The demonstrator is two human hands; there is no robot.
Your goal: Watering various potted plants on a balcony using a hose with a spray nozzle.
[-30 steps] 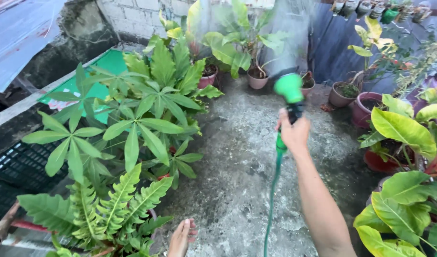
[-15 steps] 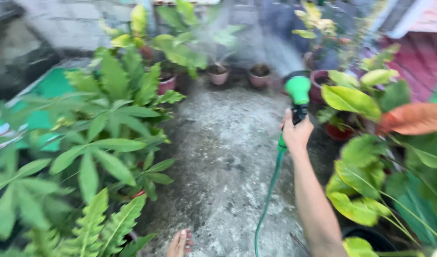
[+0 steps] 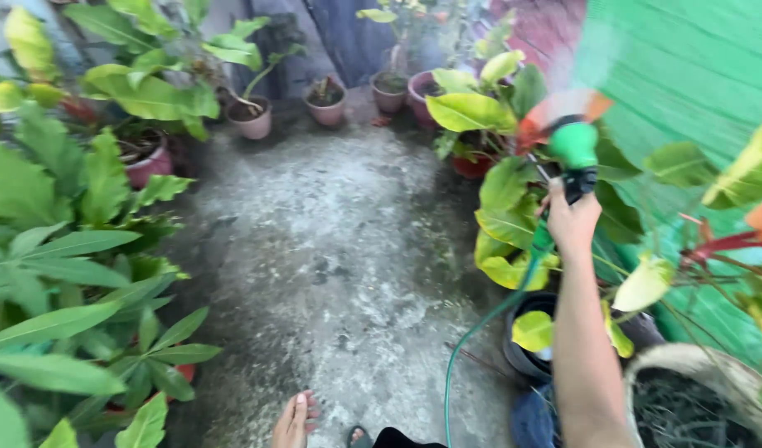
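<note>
Green spray nozzle (image 3: 573,148) points up and away, right hand (image 3: 570,222) clenched round its handle

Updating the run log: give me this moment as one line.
right hand: grips green spray nozzle, raised | spray: toward green wall | hose: trails down to concrete floor | left hand: not in view

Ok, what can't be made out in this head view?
- Left hand: not in view at all.
- Right hand fingers: wrapped round the black grip of the green plastic spray nozzle, seen from behind, so the trigger is hidden.
- Thin green garden hose: cut off by the bottom edge.
- Black round pot: partly behind the forearm.
- Leaves at the right edge: blurred.
</note>
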